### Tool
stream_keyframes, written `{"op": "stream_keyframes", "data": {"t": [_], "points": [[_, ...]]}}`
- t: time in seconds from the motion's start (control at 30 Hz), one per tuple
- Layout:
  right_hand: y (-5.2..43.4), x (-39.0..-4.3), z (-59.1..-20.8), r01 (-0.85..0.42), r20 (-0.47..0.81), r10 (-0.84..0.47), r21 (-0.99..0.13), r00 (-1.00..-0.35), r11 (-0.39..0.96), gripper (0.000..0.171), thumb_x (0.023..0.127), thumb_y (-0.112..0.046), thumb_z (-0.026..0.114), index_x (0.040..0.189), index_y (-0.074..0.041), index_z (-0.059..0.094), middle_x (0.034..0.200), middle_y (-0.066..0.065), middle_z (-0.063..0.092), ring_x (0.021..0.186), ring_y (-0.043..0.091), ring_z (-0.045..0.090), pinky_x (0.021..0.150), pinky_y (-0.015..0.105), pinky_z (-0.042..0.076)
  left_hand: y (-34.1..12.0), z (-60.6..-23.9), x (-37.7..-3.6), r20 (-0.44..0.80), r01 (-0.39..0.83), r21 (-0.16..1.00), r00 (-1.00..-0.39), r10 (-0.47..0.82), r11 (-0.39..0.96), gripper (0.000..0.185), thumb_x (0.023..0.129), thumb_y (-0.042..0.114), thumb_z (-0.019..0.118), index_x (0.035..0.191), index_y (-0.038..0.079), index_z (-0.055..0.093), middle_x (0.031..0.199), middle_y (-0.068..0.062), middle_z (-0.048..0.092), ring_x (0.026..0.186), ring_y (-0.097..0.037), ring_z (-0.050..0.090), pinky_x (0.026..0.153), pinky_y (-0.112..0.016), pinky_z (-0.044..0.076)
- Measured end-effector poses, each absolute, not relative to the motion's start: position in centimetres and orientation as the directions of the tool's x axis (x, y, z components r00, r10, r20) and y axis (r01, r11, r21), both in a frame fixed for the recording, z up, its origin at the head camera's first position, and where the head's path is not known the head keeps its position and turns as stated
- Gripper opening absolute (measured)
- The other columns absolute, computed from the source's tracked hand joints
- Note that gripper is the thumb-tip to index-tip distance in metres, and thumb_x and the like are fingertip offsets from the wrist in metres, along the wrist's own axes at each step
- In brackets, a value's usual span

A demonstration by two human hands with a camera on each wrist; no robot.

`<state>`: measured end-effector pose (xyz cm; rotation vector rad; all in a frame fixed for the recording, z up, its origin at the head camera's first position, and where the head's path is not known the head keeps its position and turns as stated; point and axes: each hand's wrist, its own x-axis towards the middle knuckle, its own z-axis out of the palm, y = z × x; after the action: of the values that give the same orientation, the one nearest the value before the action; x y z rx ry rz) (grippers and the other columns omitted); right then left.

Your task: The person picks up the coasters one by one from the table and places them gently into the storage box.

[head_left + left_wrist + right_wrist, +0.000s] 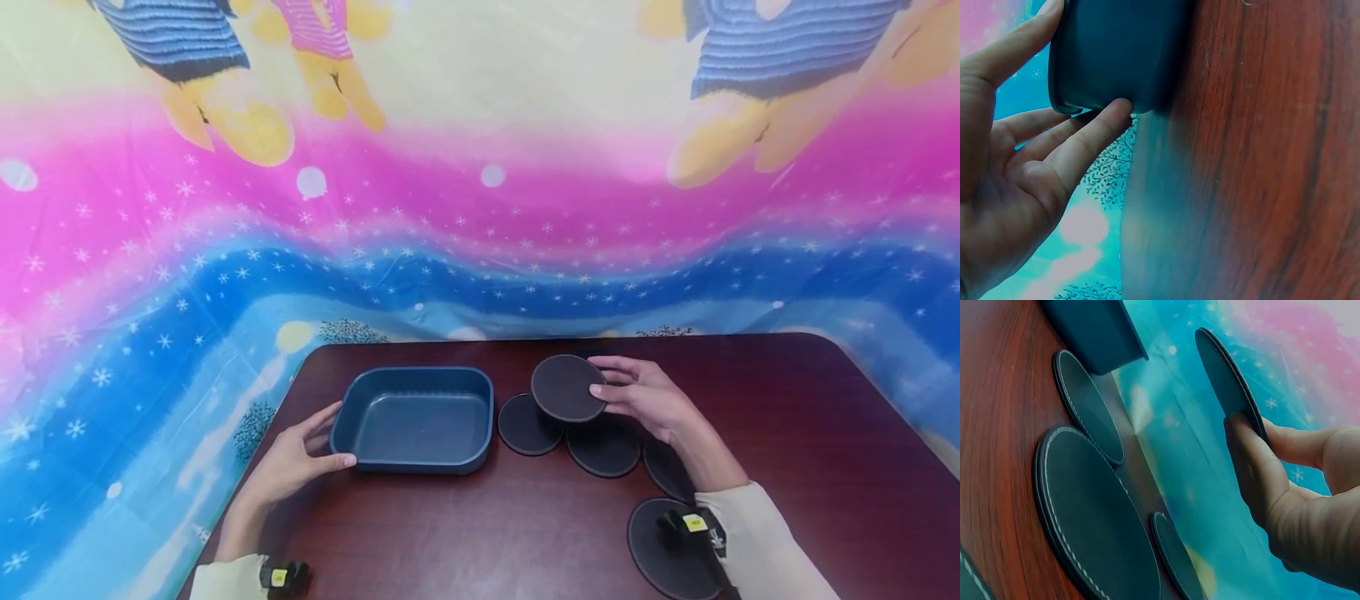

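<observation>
A dark blue rectangular container (420,462) with rounded corners sits on the table, open side up; nothing shows inside. At its left end is my left hand (288,462), holding the rim with the thumb near the front corner and the fingers farther back. The left wrist view has the same hand (1029,150) against the container's side wall (1113,56). My right hand (648,396) pinches a round black coaster (567,388) by its right edge, thumb on one face and fingers behind. This coaster (1225,375) is raised above the table.
Several more black coasters with pale edge stitching lie on the table: one beside the container (528,427), another under the raised one (603,450), others partly hidden by the right arm (667,550). A patterned cloth (480,208) hangs behind the dark red-brown table (450,542).
</observation>
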<state>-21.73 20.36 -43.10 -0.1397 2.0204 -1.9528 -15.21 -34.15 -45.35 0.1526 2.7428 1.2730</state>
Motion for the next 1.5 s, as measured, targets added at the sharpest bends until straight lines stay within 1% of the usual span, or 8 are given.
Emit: {"op": "stream_keyframes", "data": {"t": [0.23, 0.43, 0.63, 0.93, 1.07, 1.27, 1.5], "points": [[18.2, -22.0, -43.2, 0.173, -0.182, -0.290, -0.983, -0.940, 0.055, 0.069, 0.101, -0.008, 0.074, 0.162, 0.000, 0.043, 0.127, 0.005, 0.071, 0.093, 0.007, 0.078, 0.081, 0.023, 0.064, -34.3, -45.6, -15.1, -0.060, 0.043, 0.768, -0.989, 0.138, 0.639, 0.095, 0.093, 0.032, 0.087, 0.169, 0.011, 0.034, 0.161, -0.026, 0.053, 0.139, -0.049, 0.061, 0.097, -0.048, 0.064], [16.5, -22.1, -43.3, 0.168, -0.170, -0.307, -0.985, -0.936, 0.034, 0.068, 0.101, -0.006, 0.073, 0.162, 0.001, 0.043, 0.131, 0.011, 0.070, 0.091, 0.007, 0.077, 0.079, 0.024, 0.063, -34.2, -45.6, -15.1, -0.066, 0.035, 0.769, -0.989, 0.134, 0.639, 0.095, 0.093, 0.032, 0.087, 0.169, 0.011, 0.034, 0.160, -0.026, 0.053, 0.139, -0.049, 0.061, 0.098, -0.050, 0.064], [15.1, -22.4, -43.4, 0.171, -0.170, -0.314, -0.985, -0.934, 0.024, 0.066, 0.101, -0.005, 0.073, 0.161, 0.001, 0.044, 0.130, 0.011, 0.070, 0.091, 0.006, 0.076, 0.078, 0.023, 0.063, -34.3, -45.5, -15.3, -0.062, 0.042, 0.770, -0.988, 0.139, 0.636, 0.095, 0.093, 0.031, 0.087, 0.170, 0.012, 0.034, 0.160, -0.026, 0.054, 0.140, -0.049, 0.061, 0.098, -0.049, 0.064], [13.1, -22.5, -43.8, 0.192, -0.181, -0.298, -0.981, -0.937, -0.007, 0.062, 0.100, -0.001, 0.073, 0.158, 0.001, 0.049, 0.115, 0.003, 0.074, 0.084, 0.006, 0.076, 0.073, 0.022, 0.063, -34.4, -45.6, -15.4, -0.048, 0.062, 0.780, -0.986, 0.157, 0.623, 0.095, 0.093, 0.029, 0.087, 0.169, 0.012, 0.034, 0.160, -0.026, 0.054, 0.140, -0.049, 0.060, 0.096, -0.045, 0.065], [12.1, -22.5, -43.9, 0.198, -0.185, -0.297, -0.980, -0.937, -0.012, 0.060, 0.099, 0.000, 0.073, 0.156, 0.001, 0.051, 0.116, 0.005, 0.076, 0.083, 0.007, 0.077, 0.073, 0.023, 0.064, -34.4, -45.6, -15.3, -0.046, 0.064, 0.787, -0.986, 0.162, 0.614, 0.094, 0.093, 0.028, 0.087, 0.169, 0.012, 0.035, 0.160, -0.026, 0.054, 0.140, -0.049, 0.060, 0.095, -0.043, 0.065], [10.5, -22.7, -43.9, 0.202, -0.190, -0.303, -0.979, -0.934, -0.008, 0.059, 0.098, 0.000, 0.073, 0.154, -0.001, 0.055, 0.124, 0.013, 0.076, 0.084, 0.008, 0.078, 0.074, 0.024, 0.065, -34.4, -45.8, -15.3, -0.037, 0.071, 0.786, -0.986, 0.161, 0.614, 0.094, 0.093, 0.027, 0.087, 0.169, 0.011, 0.035, 0.159, -0.026, 0.054, 0.140, -0.049, 0.060, 0.095, -0.042, 0.066], [8.9, -23.0, -44.1, 0.209, -0.195, -0.313, -0.978, -0.929, -0.011, 0.059, 0.097, 0.002, 0.074, 0.153, -0.001, 0.055, 0.127, 0.018, 0.075, 0.085, 0.010, 0.078, 0.076, 0.025, 0.065, -34.4, -45.8, -15.3, -0.030, 0.074, 0.788, -0.987, 0.159, 0.611, 0.094, 0.092, 0.026, 0.088, 0.169, 0.011, 0.035, 0.158, -0.026, 0.055, 0.139, -0.049, 0.061, 0.095, -0.042, 0.066]]}}
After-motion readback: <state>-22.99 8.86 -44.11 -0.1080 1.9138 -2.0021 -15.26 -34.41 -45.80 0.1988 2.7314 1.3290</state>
